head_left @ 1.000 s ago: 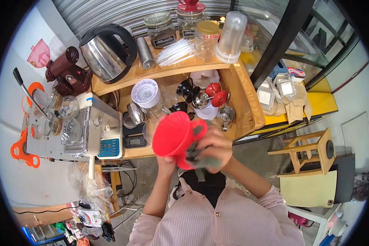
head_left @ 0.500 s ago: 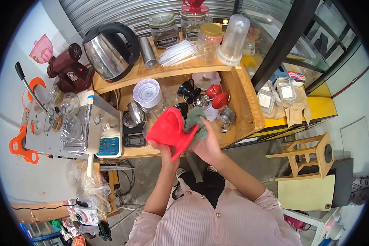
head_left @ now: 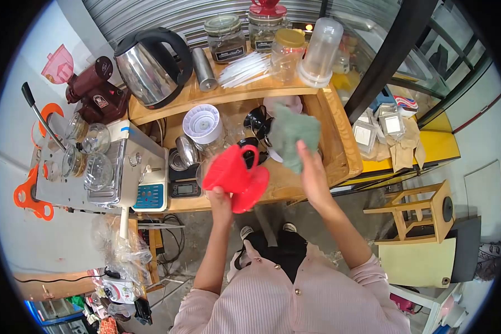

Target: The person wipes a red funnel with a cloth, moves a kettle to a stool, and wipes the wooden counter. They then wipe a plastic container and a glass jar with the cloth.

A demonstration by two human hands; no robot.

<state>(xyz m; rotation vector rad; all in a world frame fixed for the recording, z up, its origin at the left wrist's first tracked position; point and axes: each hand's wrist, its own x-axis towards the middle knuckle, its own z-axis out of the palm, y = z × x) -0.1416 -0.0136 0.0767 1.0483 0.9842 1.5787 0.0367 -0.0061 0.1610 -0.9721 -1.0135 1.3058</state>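
Note:
A red coffee dripper (head_left: 228,173), tipped on its side with its round base toward the right, is gripped at its lower left by my left hand (head_left: 220,203). My right hand (head_left: 314,175) pinches a grey-green cloth (head_left: 296,133), which hangs spread out over the right part of the wooden counter shelf. Dripper and cloth are apart. Behind them stand a black dripper (head_left: 256,119) and a white ribbed dripper (head_left: 201,123) on a glass server. The cloth hides the small red and metal items on the right of the shelf.
An espresso machine (head_left: 114,167) and a digital scale (head_left: 185,189) stand at left. On the upper shelf are a steel kettle (head_left: 150,69), glass jars (head_left: 224,42), white straws (head_left: 245,69) and an upturned clear plastic container (head_left: 321,53). A wooden stool (head_left: 414,209) is at right.
My right hand has pulled the cloth away from the dripper, up and to the right, and the cloth has spread out. The dripper has turned slightly in my left hand.

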